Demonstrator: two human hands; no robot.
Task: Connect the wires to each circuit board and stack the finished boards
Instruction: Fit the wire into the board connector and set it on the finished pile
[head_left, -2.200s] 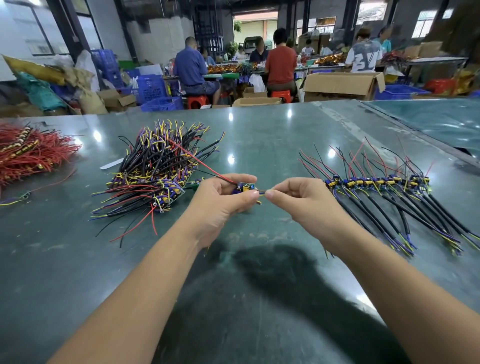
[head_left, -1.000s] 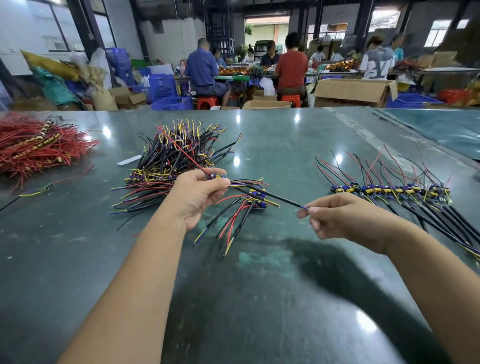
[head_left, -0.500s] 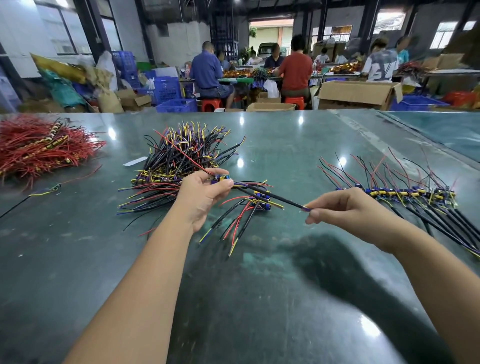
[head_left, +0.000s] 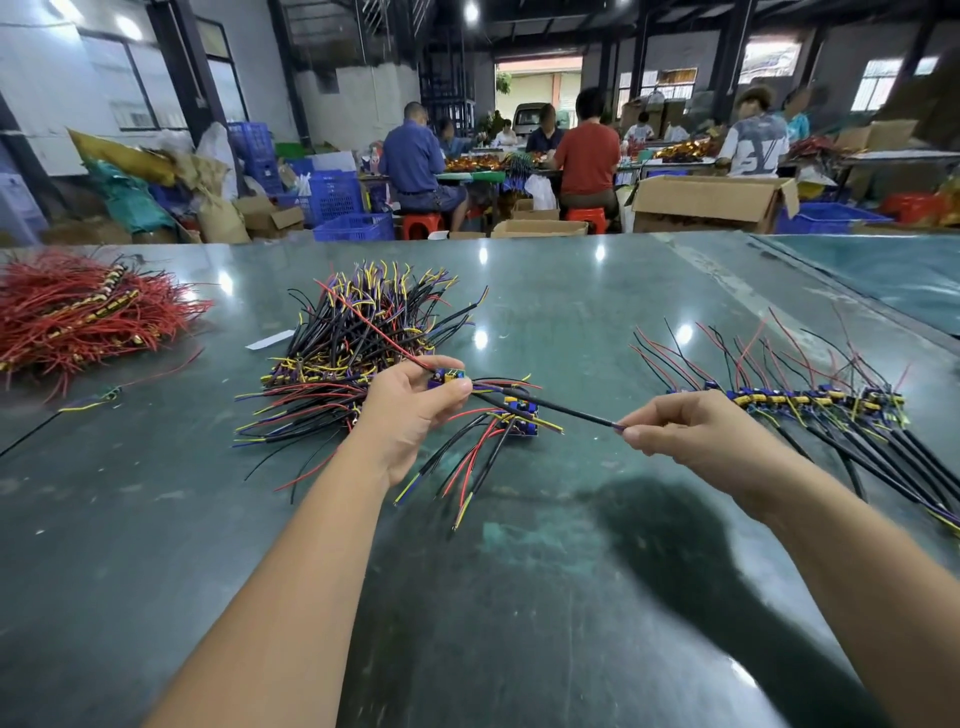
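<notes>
Circuit board (head_left: 445, 375), small and blue, sits at centre frame, pinched between thumb and fingers of the left hand (head_left: 410, 415); most of it is hidden by those fingers. Its black wire (head_left: 550, 410) runs rightward to the right hand (head_left: 696, 431), whose thumb and forefinger pinch the tip; the other fingers curl under, out of sight. Just below the wire lies another wired board (head_left: 519, 415) on the green table (head_left: 519, 597). A tangled pile (head_left: 358, 338) fills the centre left, its boards hard to make out. The finished row (head_left: 810, 402) at right is cut off by the frame edge.
</notes>
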